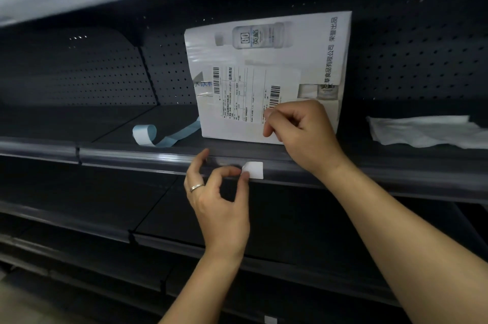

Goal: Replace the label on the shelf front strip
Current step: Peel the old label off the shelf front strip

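Observation:
A small white label [254,170] sits on the clear front strip [137,158] of the middle shelf. My left hand [219,197], with a ring on one finger, pinches the label's left edge between thumb and forefinger. My right hand [298,131] is above the strip, fingers curled and pinched together in front of a white carton [269,54] with printed barcodes; whether it holds anything I cannot tell.
A curled blue and white backing strip [158,136] lies on the shelf left of the carton. A crumpled white cloth [427,131] lies at the right. Dark shelves [105,220] run below, with another small white label [270,319] at the bottom edge.

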